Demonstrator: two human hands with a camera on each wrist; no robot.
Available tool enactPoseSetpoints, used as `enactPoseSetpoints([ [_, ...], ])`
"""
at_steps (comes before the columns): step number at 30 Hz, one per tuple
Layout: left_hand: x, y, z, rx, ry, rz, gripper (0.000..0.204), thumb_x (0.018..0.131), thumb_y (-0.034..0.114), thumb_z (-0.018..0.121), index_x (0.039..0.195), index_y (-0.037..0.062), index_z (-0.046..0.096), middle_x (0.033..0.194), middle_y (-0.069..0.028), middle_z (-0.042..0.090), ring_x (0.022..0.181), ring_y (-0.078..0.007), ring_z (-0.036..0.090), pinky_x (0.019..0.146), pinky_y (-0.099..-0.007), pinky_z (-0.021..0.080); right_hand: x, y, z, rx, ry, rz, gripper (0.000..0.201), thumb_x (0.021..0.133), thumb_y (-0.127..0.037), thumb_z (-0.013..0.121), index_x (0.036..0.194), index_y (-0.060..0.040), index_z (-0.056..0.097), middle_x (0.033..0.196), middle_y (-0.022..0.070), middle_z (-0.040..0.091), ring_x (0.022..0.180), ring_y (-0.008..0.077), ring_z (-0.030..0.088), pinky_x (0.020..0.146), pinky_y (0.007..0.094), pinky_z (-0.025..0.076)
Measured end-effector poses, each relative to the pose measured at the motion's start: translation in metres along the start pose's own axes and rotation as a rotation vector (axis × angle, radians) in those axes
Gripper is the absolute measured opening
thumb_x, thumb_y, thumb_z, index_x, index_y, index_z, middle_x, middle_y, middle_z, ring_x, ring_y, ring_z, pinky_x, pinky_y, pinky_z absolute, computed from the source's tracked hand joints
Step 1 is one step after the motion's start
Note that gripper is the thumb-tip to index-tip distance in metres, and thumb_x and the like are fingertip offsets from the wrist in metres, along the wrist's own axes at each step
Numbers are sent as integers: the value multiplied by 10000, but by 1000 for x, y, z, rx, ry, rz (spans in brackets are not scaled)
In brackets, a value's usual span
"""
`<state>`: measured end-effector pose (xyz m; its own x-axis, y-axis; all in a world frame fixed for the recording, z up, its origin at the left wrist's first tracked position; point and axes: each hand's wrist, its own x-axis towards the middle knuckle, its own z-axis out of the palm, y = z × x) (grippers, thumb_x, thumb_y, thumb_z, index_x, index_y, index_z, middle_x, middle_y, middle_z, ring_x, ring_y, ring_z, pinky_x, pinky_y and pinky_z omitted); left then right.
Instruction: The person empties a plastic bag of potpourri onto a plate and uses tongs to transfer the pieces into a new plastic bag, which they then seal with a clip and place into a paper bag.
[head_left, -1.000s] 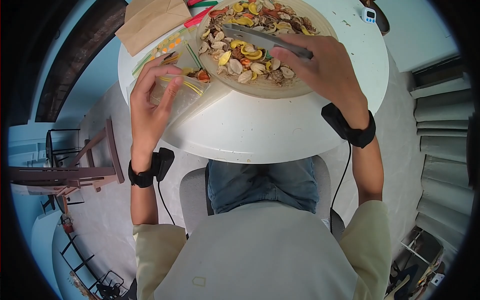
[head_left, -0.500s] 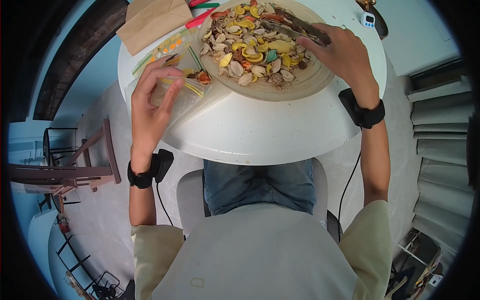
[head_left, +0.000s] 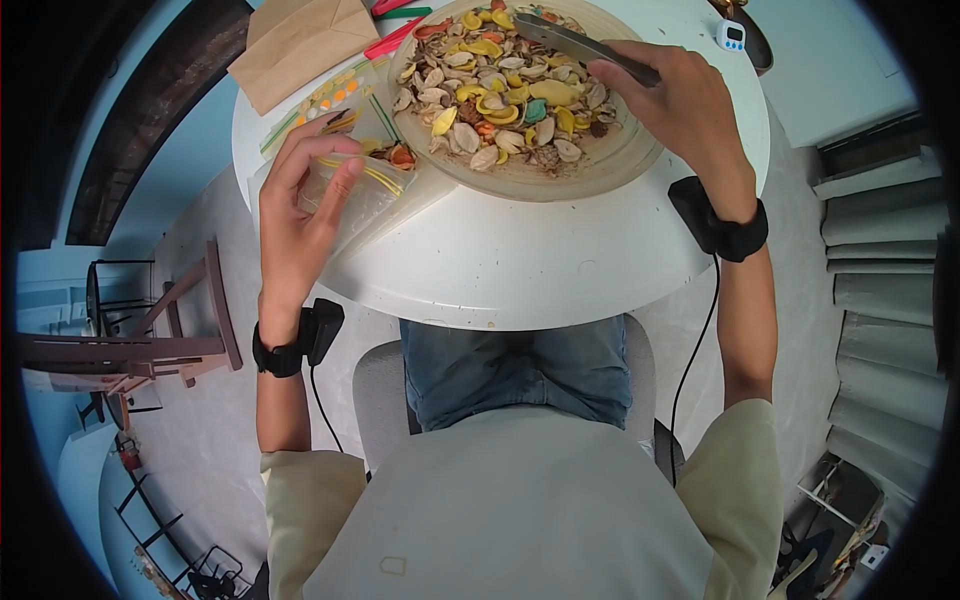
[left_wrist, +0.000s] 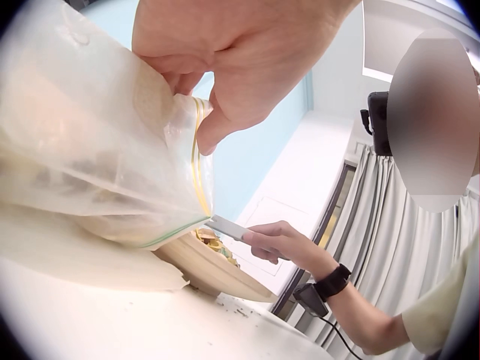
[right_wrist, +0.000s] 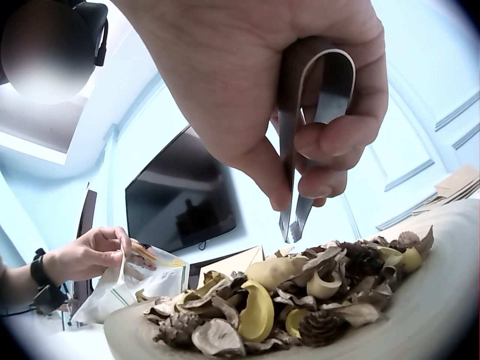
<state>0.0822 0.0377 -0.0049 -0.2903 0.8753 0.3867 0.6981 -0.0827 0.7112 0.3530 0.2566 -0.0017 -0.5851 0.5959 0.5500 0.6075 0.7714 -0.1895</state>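
Observation:
My left hand (head_left: 302, 215) pinches the zip edge of a clear resealable bag (head_left: 362, 198), keeping its mouth raised. Dried pieces show in the bag near that mouth. In the right wrist view, my right hand (right_wrist: 255, 97) grips metal tongs (right_wrist: 337, 88), U-shaped at the top, thumb on one arm and fingers on the other. Their tips hang close above a heap of potpourri (right_wrist: 255, 311) with little gap between them. Seen from the head, the tongs reach over the far part of the round plate (head_left: 625, 165), which holds brown, cream, yellow, orange and green pieces.
A brown paper bag (head_left: 305, 50) lies at the back left of the white round table (head_left: 510, 265), near red and green sticks (head_left: 398, 38). A small white timer (head_left: 731, 36) sits at the back right beside a dark tray. Crumbs dot the tabletop.
My right hand has moved right with the tongs, whose tips went from the plate's left side to its far part. Their arms spread midway and are now closer together. The left hand stays put.

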Motion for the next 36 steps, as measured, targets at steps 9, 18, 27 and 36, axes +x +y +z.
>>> enactPoseSetpoints([
  [9,-1,-1,0,11,5,-19,133,886,88,674,996,15,660,1160,-120,599,1161,-216,554,997,-318,419,7,-22,-22,26,-159,56,509,859,-507,660,1112,-68,707,691,113,661,581,220,599,569,322,461],
  [18,-2,-5,3,-26,17,-11,119,881,74,671,980,11,661,1137,-119,611,1164,-221,553,999,-328,416,1,8,-19,-166,-116,-21,406,825,-426,713,1069,-102,735,653,94,667,563,232,627,554,336,490],
  [27,-3,1,2,-33,29,-22,123,879,71,672,984,7,662,1132,-121,612,1185,-229,545,1008,-331,410,6,7,-11,-140,-112,-6,363,843,-397,703,1006,-77,750,651,116,664,576,271,625,585,354,499],
  [36,-4,0,2,-35,26,-8,120,879,67,673,980,5,658,1126,-114,613,1181,-223,546,1006,-322,404,-1,-19,-13,111,-64,-53,415,852,-463,680,1019,-90,748,639,106,655,558,264,618,564,348,466],
])
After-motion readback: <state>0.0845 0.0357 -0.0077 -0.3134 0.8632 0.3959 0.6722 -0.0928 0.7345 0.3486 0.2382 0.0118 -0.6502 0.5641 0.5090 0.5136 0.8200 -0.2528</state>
